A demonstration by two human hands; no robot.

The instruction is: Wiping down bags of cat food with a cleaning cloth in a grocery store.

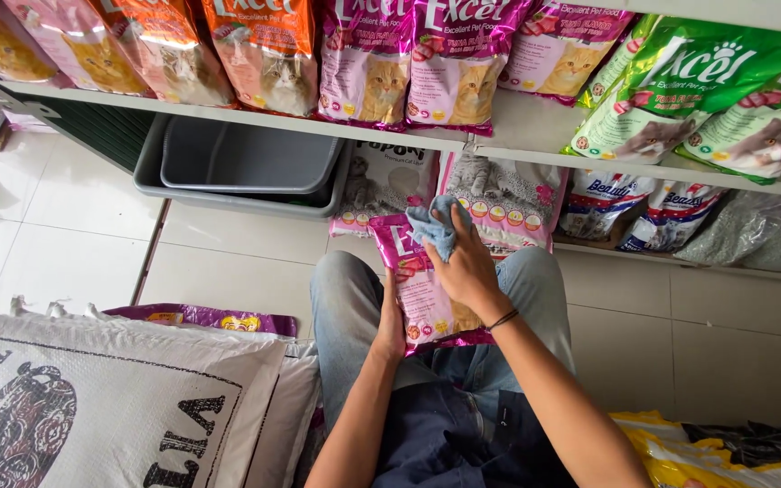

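1. Your left hand (393, 327) grips the left edge of a pink cat-food bag (419, 289), standing it up on your lap between your knees.
2. Your right hand (467, 267) is closed on a blue cloth (434, 226), pressing it against the bag's upper front.
3. Straight ahead, the white shelf (499, 136) carries more pink, orange and green bags.
4. A grey tub (246, 167) sits beneath it, left.

White tiled floor (228, 253), white two-tier shelf (517, 126) stocked with bags, grey plastic tubs (246, 163) beneath, even daylight
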